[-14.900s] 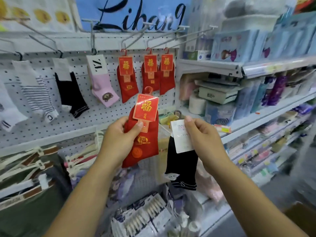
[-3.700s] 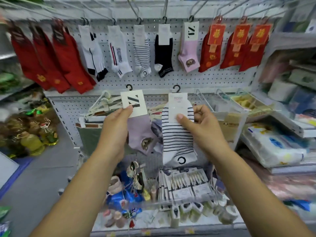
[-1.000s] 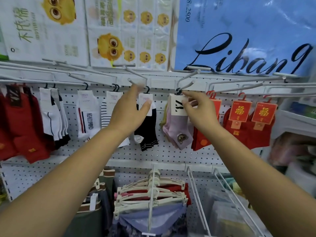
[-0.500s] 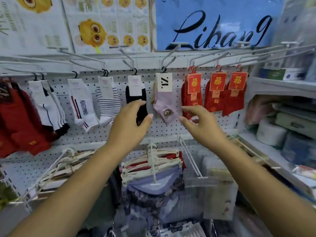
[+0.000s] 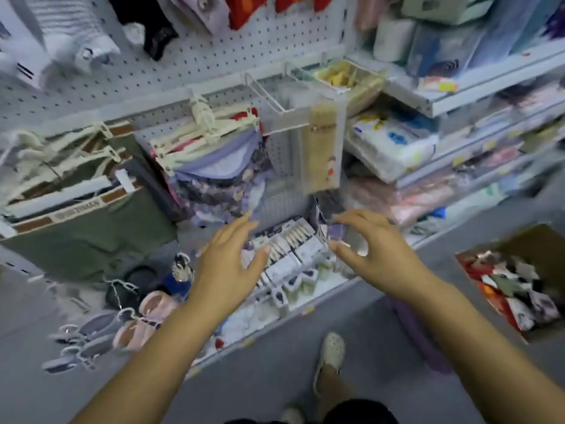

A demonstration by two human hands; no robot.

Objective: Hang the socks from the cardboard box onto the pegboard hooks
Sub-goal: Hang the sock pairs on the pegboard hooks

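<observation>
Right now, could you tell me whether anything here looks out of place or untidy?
Only the cardboard box on the aisle floor at the right: socks lie in it in a jumbled heap. The rest is too blurred to judge.

Left forearm (image 5: 159, 347) and right forearm (image 5: 477, 332), both bare, come in from the near edge and angle inward toward the middle. Wrists straight.

Left grip (image 5: 229, 264): back of hand up, fingers extended and slightly spread, thumb out to the right. Holds nothing.

Right grip (image 5: 376, 255): back of hand up, fingers loosely bent and pointing left, thumb below them, also leftward. Holds nothing.

The two grips are near each other but apart, thumbs facing across the gap. Fingertips blurred.
</observation>
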